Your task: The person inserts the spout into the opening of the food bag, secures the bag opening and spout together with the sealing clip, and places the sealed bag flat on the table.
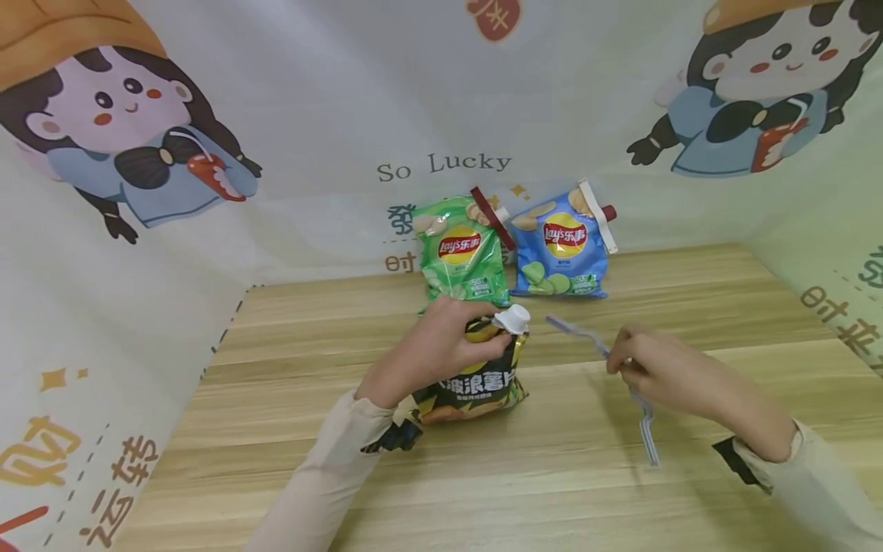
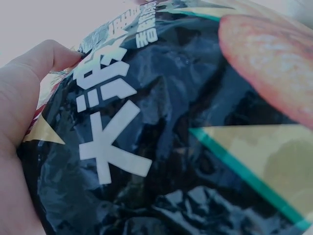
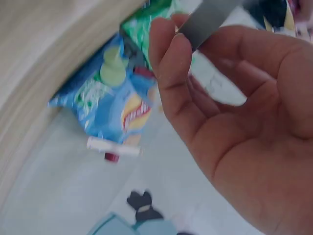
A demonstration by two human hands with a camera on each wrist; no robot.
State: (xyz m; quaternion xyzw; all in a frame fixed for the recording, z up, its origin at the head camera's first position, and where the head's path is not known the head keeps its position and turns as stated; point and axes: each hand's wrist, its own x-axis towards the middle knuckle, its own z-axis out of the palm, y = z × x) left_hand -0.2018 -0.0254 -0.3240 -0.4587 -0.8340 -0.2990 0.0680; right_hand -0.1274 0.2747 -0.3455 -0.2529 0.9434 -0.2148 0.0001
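Note:
My left hand [image 1: 441, 345] grips the upper part of a black potato chip bag [image 1: 476, 395], which stands on the table with its printed front facing me. A white spout cap [image 1: 513, 318] sticks up at the bag's top right corner, beside my fingertips. In the left wrist view the black bag [image 2: 166, 93] fills most of the picture, with part of my hand along its left side. To the right, my right hand [image 1: 665, 376] pinches a thin, bent, pale strip [image 1: 647, 437] near its middle, above the table. The right wrist view shows the strip [image 3: 208, 22] between thumb and fingers.
A green chip bag [image 1: 458, 264] with a dark red clip [image 1: 493, 218] and a blue chip bag [image 1: 560, 257] with a white clip [image 1: 597, 217] lean against the printed backdrop [image 1: 331, 115]. They stand at the back of the wooden table [image 1: 310, 330].

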